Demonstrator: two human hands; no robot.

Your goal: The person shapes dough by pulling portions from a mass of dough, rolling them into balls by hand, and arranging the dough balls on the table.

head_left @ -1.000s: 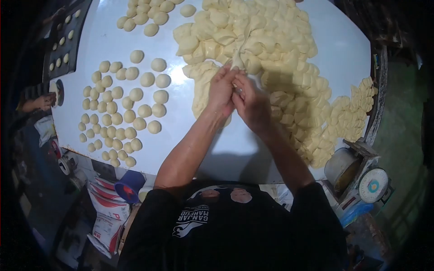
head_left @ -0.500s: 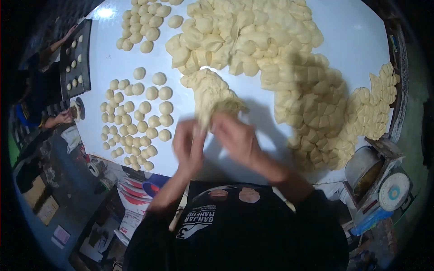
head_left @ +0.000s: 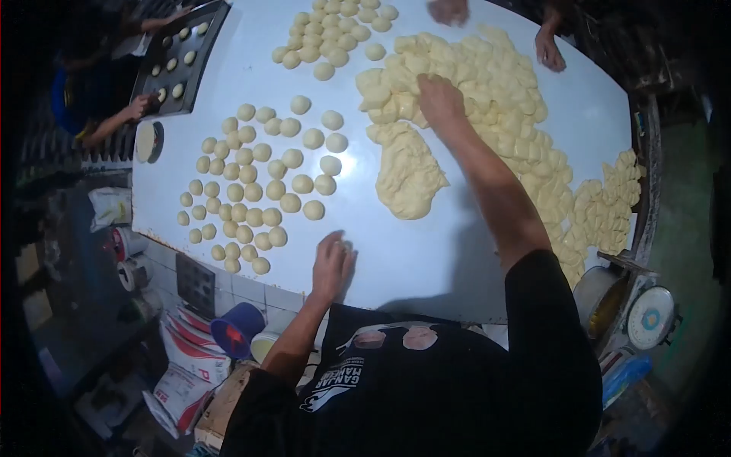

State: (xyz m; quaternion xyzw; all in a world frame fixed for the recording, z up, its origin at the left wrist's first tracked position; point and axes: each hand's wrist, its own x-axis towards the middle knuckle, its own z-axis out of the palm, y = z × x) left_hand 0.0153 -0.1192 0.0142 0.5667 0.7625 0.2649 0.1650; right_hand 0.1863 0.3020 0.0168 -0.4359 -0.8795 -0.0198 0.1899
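Note:
My right hand [head_left: 442, 100] reaches onto the left part of the large spread of cut dough pieces [head_left: 499, 95], its fingertips bent down against the dough and hidden from view. My left hand [head_left: 333, 263] is near the table's front edge, fingers apart and slightly curled, holding nothing. Between my hands lies a loose, rough lump of dough [head_left: 410, 171] on the white table [head_left: 396, 266]. Many round dough balls [head_left: 276, 189] sit in a group left of the lump, and another group [head_left: 327, 34] is farther back.
At the back left, a co-worker's hand [head_left: 139, 107] touches a dark tray [head_left: 171, 84] with dough balls. Other people's hands [head_left: 550, 50] are at the far edge. A scale [head_left: 651, 317] and a metal pot [head_left: 596, 297] stand at the front right.
My hands have parted. The right has moved up and away to the cut dough, the left toward the table's front edge. The rough lump now lies untouched. Other hands show at the far side.

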